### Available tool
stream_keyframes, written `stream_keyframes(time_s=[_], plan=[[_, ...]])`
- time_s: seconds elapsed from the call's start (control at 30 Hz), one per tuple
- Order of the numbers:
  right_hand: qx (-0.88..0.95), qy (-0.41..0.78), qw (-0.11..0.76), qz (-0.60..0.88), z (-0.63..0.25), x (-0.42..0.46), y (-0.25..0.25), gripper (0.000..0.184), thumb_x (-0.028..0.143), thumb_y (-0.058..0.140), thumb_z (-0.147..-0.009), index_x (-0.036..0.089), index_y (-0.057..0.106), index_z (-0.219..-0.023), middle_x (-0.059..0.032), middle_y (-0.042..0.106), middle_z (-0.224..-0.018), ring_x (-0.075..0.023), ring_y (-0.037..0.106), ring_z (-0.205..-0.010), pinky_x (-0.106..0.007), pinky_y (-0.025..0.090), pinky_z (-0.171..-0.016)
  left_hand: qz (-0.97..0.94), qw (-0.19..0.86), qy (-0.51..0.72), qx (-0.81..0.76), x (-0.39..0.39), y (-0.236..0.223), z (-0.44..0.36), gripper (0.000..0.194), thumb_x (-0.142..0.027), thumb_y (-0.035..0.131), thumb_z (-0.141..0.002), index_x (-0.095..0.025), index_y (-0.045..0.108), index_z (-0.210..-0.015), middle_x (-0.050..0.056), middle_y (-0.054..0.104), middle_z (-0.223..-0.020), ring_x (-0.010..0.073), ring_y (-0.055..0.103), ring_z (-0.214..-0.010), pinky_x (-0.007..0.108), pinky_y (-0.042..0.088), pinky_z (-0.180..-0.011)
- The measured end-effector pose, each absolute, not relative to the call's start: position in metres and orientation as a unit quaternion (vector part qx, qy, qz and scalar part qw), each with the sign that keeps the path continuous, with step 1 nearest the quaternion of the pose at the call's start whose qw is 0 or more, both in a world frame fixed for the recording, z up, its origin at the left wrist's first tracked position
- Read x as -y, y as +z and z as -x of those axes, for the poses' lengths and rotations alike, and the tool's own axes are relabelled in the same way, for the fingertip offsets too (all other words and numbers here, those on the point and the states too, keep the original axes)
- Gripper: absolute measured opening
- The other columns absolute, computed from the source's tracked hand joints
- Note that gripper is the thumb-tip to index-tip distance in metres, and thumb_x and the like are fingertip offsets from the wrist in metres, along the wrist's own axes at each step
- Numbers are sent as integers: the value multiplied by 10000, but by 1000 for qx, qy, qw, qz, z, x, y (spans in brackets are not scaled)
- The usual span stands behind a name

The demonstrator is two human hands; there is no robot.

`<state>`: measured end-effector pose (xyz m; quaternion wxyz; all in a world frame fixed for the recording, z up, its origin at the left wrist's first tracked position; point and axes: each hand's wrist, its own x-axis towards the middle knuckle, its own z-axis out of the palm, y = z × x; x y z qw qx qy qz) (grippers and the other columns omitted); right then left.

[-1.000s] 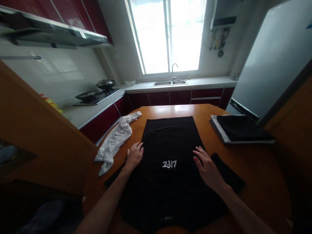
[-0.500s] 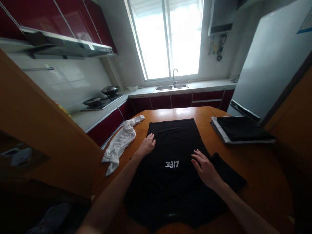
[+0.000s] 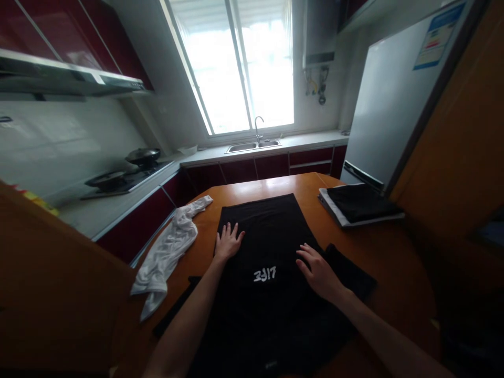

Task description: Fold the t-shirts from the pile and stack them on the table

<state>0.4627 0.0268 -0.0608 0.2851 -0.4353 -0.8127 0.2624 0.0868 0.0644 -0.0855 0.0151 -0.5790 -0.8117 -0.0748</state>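
A black T-shirt (image 3: 263,231) lies spread on the wooden table, its hem toward the window and its white lettering upside down to me. My left hand (image 3: 228,242) rests on the shirt near its left edge, fingers spread and nothing held. On the right side, my right hand (image 3: 318,269) touches the fabric with its fingers stretched out, also holding nothing. One sleeve (image 3: 350,270) sticks out beyond my right hand. My left forearm partly covers the other sleeve.
A crumpled white garment (image 3: 169,252) lies at the table's left edge. Folded clothes (image 3: 360,203) are stacked at the right. Beyond the wooden table (image 3: 275,185) are a sink (image 3: 252,146), a stove with pans (image 3: 114,181) and a fridge (image 3: 389,105).
The view has turned to the right, so everything sits further left. My left hand has spread its fingers flatter on the shirt; my right hand stays about where it was on the fabric.
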Motion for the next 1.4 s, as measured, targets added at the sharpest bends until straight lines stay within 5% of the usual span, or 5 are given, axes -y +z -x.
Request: stream_keyframes(time_s=[0.2, 0.63, 0.83, 1.0, 1.4], plan=[[821, 266, 270, 427, -459, -24, -61, 449, 357, 439, -1014, 156, 608, -1378, -121, 502, -1531, -242, 379, -1475, -462, 314, -1224, 601, 84, -140, 782, -68, -76, -91, 605, -465, 255, -1052, -163, 389, -1559, 123, 291, -1650, 291, 195, -1547, 544, 188, -1232], [828, 265, 270, 414, -458, -19, -63, 461, 299, 462, -995, 169, 570, -1424, -115, 469, -1558, -236, 344, -1494, -463, 290, -1235, 618, -80, -185, 760, -67, -45, -89, 572, -467, 384, -1017, -183, 461, -1508, 143, 341, -1617, 329, 255, -1524, 618, 213, -1199], [836, 261, 272, 399, -457, -15, -72, 464, 248, 463, -977, 144, 576, -1415, -135, 468, -1554, -253, 353, -1489, -466, 300, -1236, 711, -192, -219, 641, 17, 3, -127, 662, -591, 446, -975, -172, 513, -1483, 102, 451, -1567, 269, 402, -1463, 395, 295, -1226], [859, 257, 266, 354, -452, 4, -69, 490, 162, 417, -952, 119, 571, -1416, -154, 466, -1550, -263, 359, -1485, -489, 308, -1233, 736, -209, -140, 628, 113, -2, -183, 554, -451, 568, -976, -296, 486, -1501, 56, 386, -1610, 279, 320, -1505, 477, 269, -1235], [881, 301, 289, 224, -442, 42, -90, 480, 185, 443, -965, 275, 586, -1414, -52, 471, -1558, -252, 390, -1469, -520, 309, -1234, 404, 124, -236, 875, 243, -83, -120, 491, -339, 480, -987, -117, 541, -1421, 181, 549, -1464, 318, 451, -1420, 502, 390, -1160]])
